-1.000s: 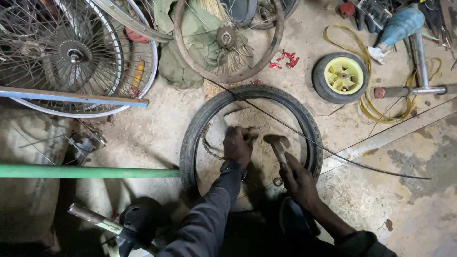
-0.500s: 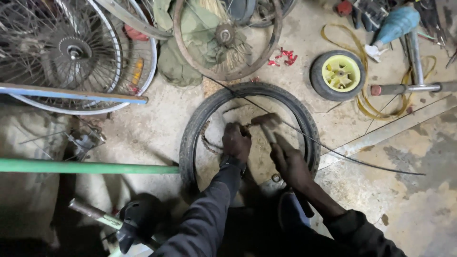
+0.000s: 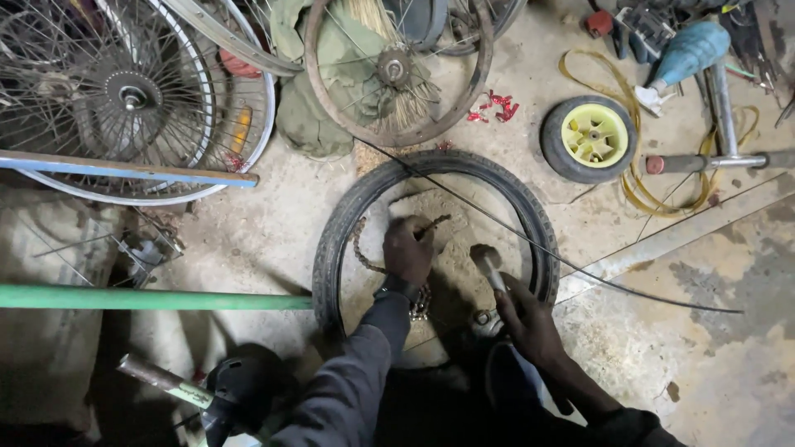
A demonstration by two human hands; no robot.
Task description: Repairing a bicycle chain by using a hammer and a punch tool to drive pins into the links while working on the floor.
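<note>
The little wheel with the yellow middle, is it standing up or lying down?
Lying down. The small wheel rests flat on the floor, yellow hub facing up.

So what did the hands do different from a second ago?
The right hand swung the hammer: its head was over by the left hand half a second ago, and now it is pulled back, away from it. The left hand stayed pressed on the chain inside the tyre. The tyre and small wheel did not move.

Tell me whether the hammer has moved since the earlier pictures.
Yes. The hammer in the right hand has swung down and right, away from the tyre's far rim.
</note>
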